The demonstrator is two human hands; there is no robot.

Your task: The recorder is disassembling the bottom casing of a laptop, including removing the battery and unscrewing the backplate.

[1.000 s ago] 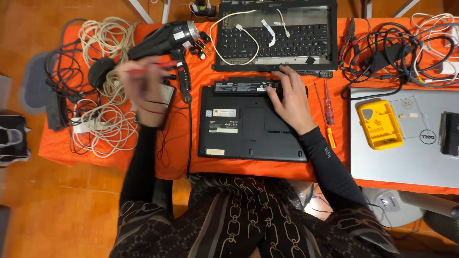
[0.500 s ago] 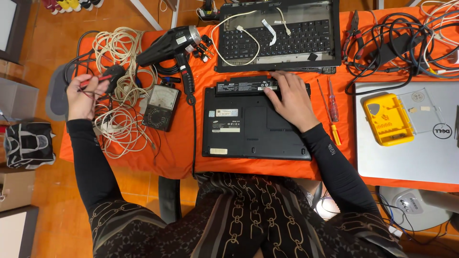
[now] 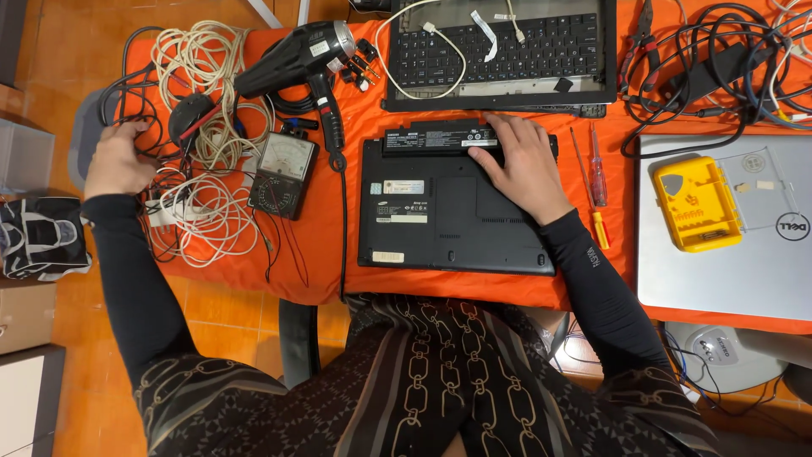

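Leftward goes the left hand [image 3: 117, 161], now farther out than half a second ago, arriving at the far left edge of the orange-covered bench [image 3: 321, 254], where it lies knuckles-up on the tangle of black cables [image 3: 135, 110] beside the pale coiled cord [image 3: 203, 93]; its fingers curl down among the wires, though whether they actually pinch one cannot be told from above. Over on the other side, the right hand [image 3: 520, 165] has not budged: it rests flat, fingers spread and loose, on the upturned black laptop [image 3: 452, 211], fingertips on the long battery pack [image 3: 440, 138] along the laptop's far edge. That battery runs left to right across the bench, just below the detached keyboard panel [image 3: 499, 51], and the right hand is plainly the nearer one, already touching its right end. Between the two hands lie the analogue multimeter [image 3: 283, 173] and the black hair dryer [image 3: 296, 59]. Two screwdrivers [image 3: 592, 178] lie just right of the laptop, a yellow parts case [image 3: 698, 203] on the silver laptop [image 3: 736, 271] beyond.
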